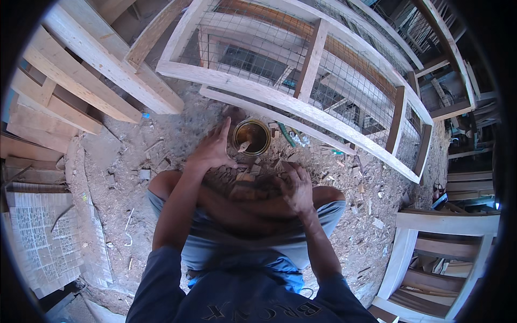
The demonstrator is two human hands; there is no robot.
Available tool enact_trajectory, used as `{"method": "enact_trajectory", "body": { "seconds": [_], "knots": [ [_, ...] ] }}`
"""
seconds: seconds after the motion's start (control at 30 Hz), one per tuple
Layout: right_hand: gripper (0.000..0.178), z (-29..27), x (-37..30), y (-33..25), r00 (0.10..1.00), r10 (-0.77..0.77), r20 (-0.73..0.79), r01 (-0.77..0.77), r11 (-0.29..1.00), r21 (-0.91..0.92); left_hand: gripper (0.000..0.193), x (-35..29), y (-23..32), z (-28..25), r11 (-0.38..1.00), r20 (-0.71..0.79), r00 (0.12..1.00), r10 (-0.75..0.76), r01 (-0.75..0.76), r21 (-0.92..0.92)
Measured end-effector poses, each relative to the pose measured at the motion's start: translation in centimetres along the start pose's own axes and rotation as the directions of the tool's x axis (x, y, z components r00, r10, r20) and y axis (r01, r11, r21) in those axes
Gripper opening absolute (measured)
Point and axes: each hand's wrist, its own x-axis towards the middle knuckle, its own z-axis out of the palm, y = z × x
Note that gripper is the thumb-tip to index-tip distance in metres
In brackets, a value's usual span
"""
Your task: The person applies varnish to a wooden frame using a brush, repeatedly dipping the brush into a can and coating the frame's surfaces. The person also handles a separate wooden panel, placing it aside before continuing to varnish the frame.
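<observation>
A round open can (267, 146) stands on the dirt floor in front of my crossed legs, with brownish, glossy contents. A pale-tipped thing (244, 146), perhaps a brush or stick, leans inside it. My left hand (213, 147) is open just left of the can, its fingers spread and its thumb pointing to the right. My right hand (297, 187) is in front of my right knee, fingers bent inward. A small brownish piece (281, 164) shows at its fingertips; I cannot make out what it is. Small wood offcuts (246, 176) lie between the hands.
Beyond the can stands a long wooden frame (309, 70) covered with wire mesh. Wooden boards (107, 59) lean at the left, above a stack of patterned sheets (46, 234). Another wooden frame (401, 264) is at the right. Chips and scraps litter the floor.
</observation>
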Motion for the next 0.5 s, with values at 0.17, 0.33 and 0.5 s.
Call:
{"method": "enact_trajectory", "body": {
  "seconds": [0.17,0.33,0.5],
  "knots": [
    [0.058,6.1,7.4,-6.2,0.996,-0.063,0.056,0.07,0.988,-0.136,0.129,2.8,-1.5,5.5,0.83,-0.268,0.937,0.223,-0.327,-0.453],
    [0.046,7.2,8.8,-4.8,0.994,-0.084,0.064,0.09,0.991,-0.097,0.123,4.8,-2.9,8.2,0.742,-0.493,0.792,0.362,-0.564,-0.361],
    [0.025,6.9,7.3,-3.0,0.956,-0.092,-0.28,0.159,0.961,0.226,0.114,3.8,0.1,7.5,0.812,-0.514,0.788,0.34,-0.522,-0.263]
  ]
}}
